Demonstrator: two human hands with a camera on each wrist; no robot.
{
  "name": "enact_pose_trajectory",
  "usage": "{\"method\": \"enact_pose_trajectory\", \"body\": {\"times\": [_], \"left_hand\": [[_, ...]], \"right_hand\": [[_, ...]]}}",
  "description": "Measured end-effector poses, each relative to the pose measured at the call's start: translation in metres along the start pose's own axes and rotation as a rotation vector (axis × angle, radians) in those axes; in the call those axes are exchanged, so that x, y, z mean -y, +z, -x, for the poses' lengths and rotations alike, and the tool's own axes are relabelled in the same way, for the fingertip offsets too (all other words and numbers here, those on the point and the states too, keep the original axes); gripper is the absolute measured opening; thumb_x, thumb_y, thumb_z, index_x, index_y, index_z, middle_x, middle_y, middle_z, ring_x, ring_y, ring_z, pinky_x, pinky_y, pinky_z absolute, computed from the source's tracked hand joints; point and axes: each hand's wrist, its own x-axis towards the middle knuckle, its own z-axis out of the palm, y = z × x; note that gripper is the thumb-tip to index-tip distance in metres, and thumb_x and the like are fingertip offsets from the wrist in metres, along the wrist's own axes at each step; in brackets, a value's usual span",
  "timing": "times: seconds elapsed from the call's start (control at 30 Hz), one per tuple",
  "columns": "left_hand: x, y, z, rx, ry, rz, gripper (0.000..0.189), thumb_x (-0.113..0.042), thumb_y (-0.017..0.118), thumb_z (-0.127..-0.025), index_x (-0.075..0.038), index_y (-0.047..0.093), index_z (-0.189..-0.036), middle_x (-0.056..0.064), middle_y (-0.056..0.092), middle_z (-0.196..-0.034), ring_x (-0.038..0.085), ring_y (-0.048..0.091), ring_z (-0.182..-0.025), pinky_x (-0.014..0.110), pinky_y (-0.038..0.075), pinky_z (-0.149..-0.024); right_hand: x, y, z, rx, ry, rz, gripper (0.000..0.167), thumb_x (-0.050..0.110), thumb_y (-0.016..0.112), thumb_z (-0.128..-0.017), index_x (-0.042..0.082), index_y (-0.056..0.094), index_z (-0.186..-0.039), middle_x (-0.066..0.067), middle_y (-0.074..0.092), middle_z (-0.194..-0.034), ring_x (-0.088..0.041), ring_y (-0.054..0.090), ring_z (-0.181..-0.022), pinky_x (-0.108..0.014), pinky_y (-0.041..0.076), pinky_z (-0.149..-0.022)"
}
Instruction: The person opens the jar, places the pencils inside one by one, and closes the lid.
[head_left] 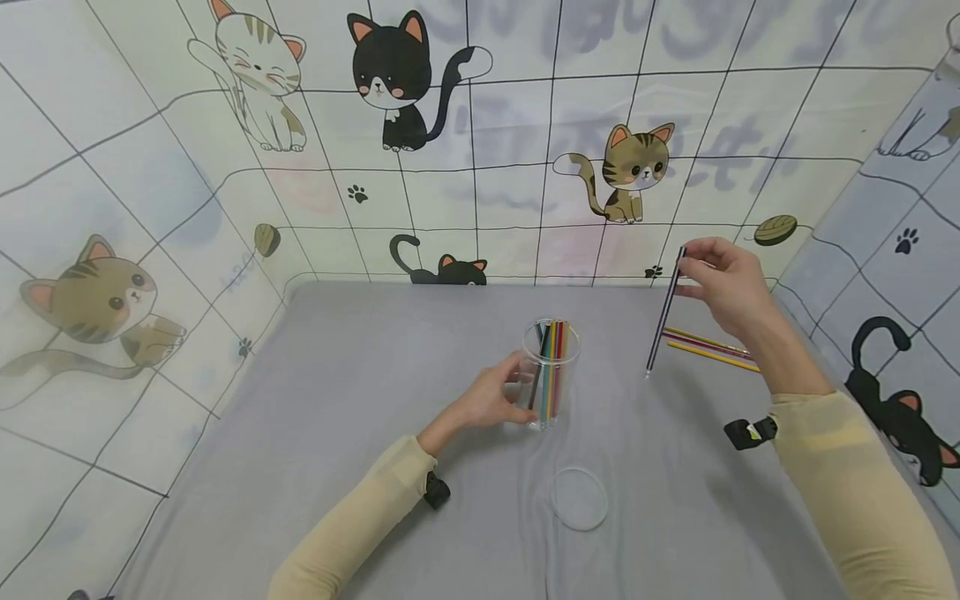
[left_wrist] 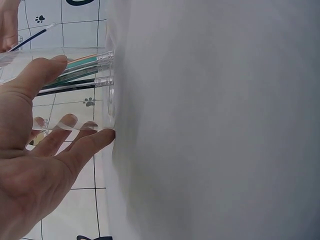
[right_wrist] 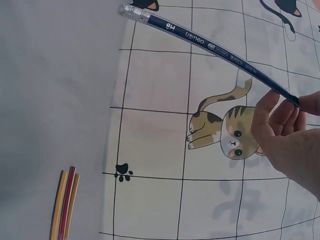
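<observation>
My left hand (head_left: 489,395) grips a clear plastic cup (head_left: 576,348) standing on the grey cloth, thumb on one side and fingers on the other. Inside the cup several pencils (head_left: 555,367) stand upright, and the left wrist view shows eraser ends at its base. To the right, my right hand (head_left: 726,282) pinches a dark blue pencil (right_wrist: 210,47) near its upper end between thumb and fingers. This pencil hangs tilted above the cloth, its eraser end down. Yellow and dark red pencils (head_left: 705,347) lie on the cloth behind and below the right hand.
A clear round ring or lid (head_left: 553,500) lies flat on the grey cloth (head_left: 360,383) in front of the cup. Behind the table and along both sides hangs a cat-printed curtain (head_left: 510,192). A small black device (head_left: 742,434) is worn at the right wrist.
</observation>
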Motion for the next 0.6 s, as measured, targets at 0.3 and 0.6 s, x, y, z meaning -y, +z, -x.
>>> {"method": "enact_pose_trajectory", "body": {"times": [0.3, 0.6], "left_hand": [[0.000, 0.000, 0.000, 0.004, 0.005, -0.014, 0.084, 0.001, 0.084, -0.074, -0.013, 0.041, -0.144, 0.012, 0.058, -0.134, 0.033, 0.057, -0.122, 0.035, 0.055, -0.090], [0.000, 0.000, 0.000, 0.002, 0.005, -0.013, 0.086, 0.001, 0.084, -0.074, -0.014, 0.040, -0.146, 0.012, 0.058, -0.134, 0.032, 0.058, -0.122, 0.036, 0.055, -0.090]], "right_hand": [[0.023, 0.009, 0.003, 0.020, -0.011, -0.254, 0.018, 0.006, 0.061, -0.099, 0.003, 0.054, -0.114, -0.003, 0.048, -0.102, -0.017, 0.047, -0.099, -0.024, 0.058, -0.070], [0.048, 0.019, 0.006, 0.029, -0.065, -0.436, 0.013, 0.000, 0.062, -0.097, 0.001, 0.058, -0.109, -0.005, 0.052, -0.098, -0.017, 0.053, -0.092, -0.029, 0.060, -0.070]]}}
